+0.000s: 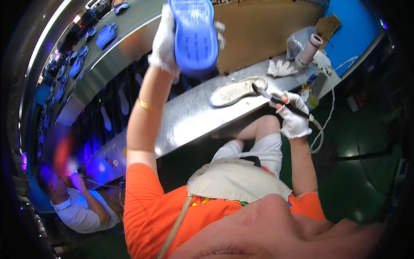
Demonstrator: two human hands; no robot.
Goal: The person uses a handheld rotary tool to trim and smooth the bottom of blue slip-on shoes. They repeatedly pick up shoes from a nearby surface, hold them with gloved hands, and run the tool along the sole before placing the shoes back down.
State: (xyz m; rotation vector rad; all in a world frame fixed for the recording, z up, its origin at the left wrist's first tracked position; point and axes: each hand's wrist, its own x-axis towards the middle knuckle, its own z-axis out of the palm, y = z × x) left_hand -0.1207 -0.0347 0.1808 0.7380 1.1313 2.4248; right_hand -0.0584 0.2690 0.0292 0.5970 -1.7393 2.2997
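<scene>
A: Listing the head view, with the metal counter [189, 116] as landmark. Item one: left hand [164, 41], white-gloved, raised above the counter's far edge, fingers closed round a blue shoe sole [194, 32]. The tread faces the camera, probably so its surface can be looked over.

B: Item two?

A: Right hand [294, 116], also gloved, at the counter's near right corner, closed on a dark brush [280, 101]. The brush tip rests at the rim of a white sole [235, 91] lying flat on the counter, likely placed there to be coated while steady.

B: Sundries?

A: Spare white gloves [280, 67] and a pale roll [311, 47] toward the counter's far right end. Beyond the counter, a conveyor [108, 56] carries more blue soles [106, 35]. Below the counter's left end, another person in a white shirt [82, 211].
</scene>
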